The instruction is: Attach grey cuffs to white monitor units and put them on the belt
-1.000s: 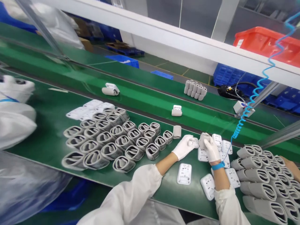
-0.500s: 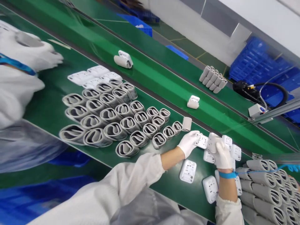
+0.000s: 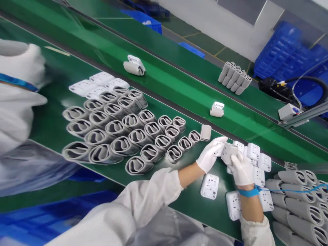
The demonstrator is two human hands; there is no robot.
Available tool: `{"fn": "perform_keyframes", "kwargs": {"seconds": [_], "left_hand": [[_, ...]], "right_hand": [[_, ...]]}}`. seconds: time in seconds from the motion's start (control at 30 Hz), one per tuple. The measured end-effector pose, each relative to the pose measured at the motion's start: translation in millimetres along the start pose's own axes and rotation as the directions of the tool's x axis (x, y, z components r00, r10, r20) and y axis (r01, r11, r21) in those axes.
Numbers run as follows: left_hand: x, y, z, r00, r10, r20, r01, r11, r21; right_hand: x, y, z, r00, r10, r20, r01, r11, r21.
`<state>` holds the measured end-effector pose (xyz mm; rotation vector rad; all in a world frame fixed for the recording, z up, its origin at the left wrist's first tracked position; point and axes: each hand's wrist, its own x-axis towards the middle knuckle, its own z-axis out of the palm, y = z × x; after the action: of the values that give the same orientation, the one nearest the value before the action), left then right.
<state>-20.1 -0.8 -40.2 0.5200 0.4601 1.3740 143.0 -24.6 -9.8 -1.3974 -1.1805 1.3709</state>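
My left hand (image 3: 210, 155), in a white glove, grips a small white plastic housing (image 3: 218, 149) by its side. In my right hand (image 3: 242, 169), also gloved and with a blue wrist strap (image 3: 248, 191), is a grey cuff (image 3: 229, 153). The cuff meets or overlaps the housing's right edge; whether they are joined I cannot tell. Below my hands a white housing (image 3: 209, 186) lies face up, and another housing (image 3: 233, 205) is by my right forearm. Several more housings (image 3: 253, 151) lie close together beyond my right hand.
Rolled grey cuffs (image 3: 138, 138) stand in rows left of my hands; more cuffs (image 3: 298, 205) are stacked at right. Cuffed units (image 3: 217, 109) sit on the green belt (image 3: 174, 90) ahead. A co-worker's gloved hand (image 3: 23, 65) is at far left.
My hands have come closer together, bringing the grey cuff against the housing, which has tilted. The co-worker's hand has drawn back to the left. The view has shifted slightly.
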Motion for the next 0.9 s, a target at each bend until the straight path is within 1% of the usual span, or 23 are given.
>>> {"fn": "perform_keyframes", "kwargs": {"seconds": [0.07, 0.13, 0.27, 0.33, 0.47, 0.6, 0.7, 0.8, 0.9], "left_hand": [[-0.7, 1.3, -0.1, 1.0, 0.018, 0.011, -0.018, 0.999, 0.028], [-1.7, 2.6, 0.6, 0.999, 0.033, 0.002, -0.033, 0.998, 0.06], [-3.9, 6.3, 3.7, 0.998, 0.069, -0.009, -0.067, 0.988, 0.14], [-5.2, 8.0, 5.2, 0.997, 0.077, 0.007, -0.077, 0.981, 0.177], [-8.8, 8.8, 6.3, 0.997, 0.061, 0.056, -0.074, 0.956, 0.285], [-13.0, 7.5, 5.1, 0.99, 0.102, 0.098, -0.133, 0.897, 0.421], [-15.7, 6.4, 3.5, 0.983, 0.139, 0.123, -0.181, 0.86, 0.478], [-19.0, 4.7, 2.6, 0.972, 0.18, 0.151, -0.232, 0.835, 0.499], [-23.0, 1.9, 3.2, 0.975, 0.179, 0.13, -0.221, 0.814, 0.538]], "right_hand": [[0.3, 0.7, 1.0, 0.999, 0.046, -0.016, -0.045, 0.997, 0.058], [0.7, 0.2, 1.0, 0.997, 0.07, -0.026, -0.069, 0.996, 0.052], [-0.4, -2.5, 2.5, 0.996, 0.083, 0.021, -0.084, 0.995, 0.051], [-1.2, -2.8, 3.6, 0.997, 0.069, 0.03, -0.071, 0.996, 0.063], [-1.3, -0.3, 3.7, 0.997, 0.073, 0.002, -0.072, 0.993, 0.088], [-0.5, -1.4, 4.8, 0.996, 0.088, 0.013, -0.088, 0.993, 0.081], [-0.7, -6.0, 8.4, 0.998, 0.069, 0.006, -0.069, 0.996, 0.061], [-1.1, -8.1, 12.1, 1.0, 0.026, -0.012, -0.026, 0.999, 0.041], [-0.4, -2.9, 13.8, 1.0, -0.002, -0.028, 0.004, 0.998, 0.057]]}}
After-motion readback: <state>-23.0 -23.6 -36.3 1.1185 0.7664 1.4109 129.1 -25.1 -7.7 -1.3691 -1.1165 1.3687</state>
